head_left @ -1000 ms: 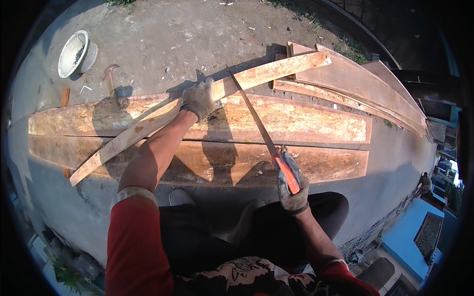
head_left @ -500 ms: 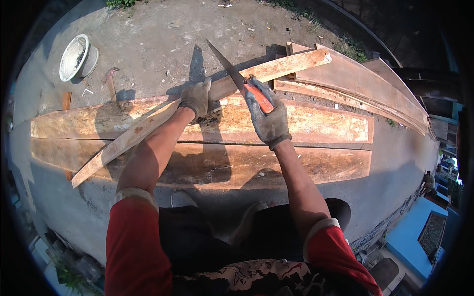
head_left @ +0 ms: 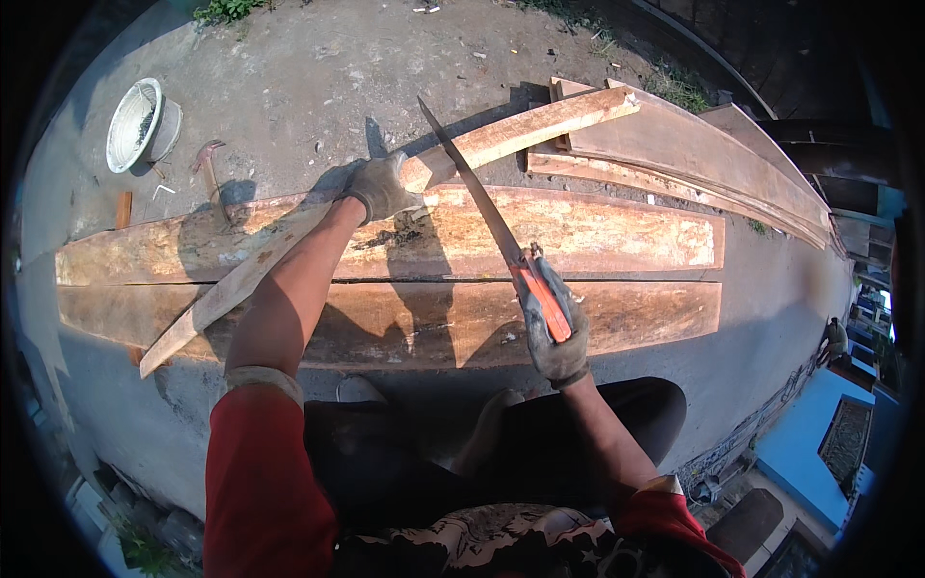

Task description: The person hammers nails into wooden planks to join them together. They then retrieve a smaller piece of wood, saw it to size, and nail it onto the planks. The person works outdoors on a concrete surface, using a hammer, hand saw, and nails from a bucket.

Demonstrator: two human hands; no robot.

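Note:
My left hand (head_left: 379,189), in a grey work glove, is closed round a long narrow board (head_left: 549,123) that slants from lower left to upper right. A handsaw (head_left: 489,214) with an orange handle is gripped in my gloved right hand (head_left: 557,339). Its blade crosses the narrow board just right of my left hand, the tip pointing away from me. Beneath lie two wide weathered planks, the far plank (head_left: 597,229) and the near plank (head_left: 597,313), side by side. Whether the teeth have cut into the wood is too small to tell.
More boards (head_left: 694,149) are stacked at the far right, near the narrow board's far end. A hammer (head_left: 209,178) leans at the far plank's edge. Left of it stands a white bucket (head_left: 166,130). A small wood block (head_left: 123,208) sits by the planks' left end.
My right hand has pulled the saw back toward me and slightly right, so the blade's middle-to-tip part now crosses the narrow board. My left hand keeps its hold with little movement.

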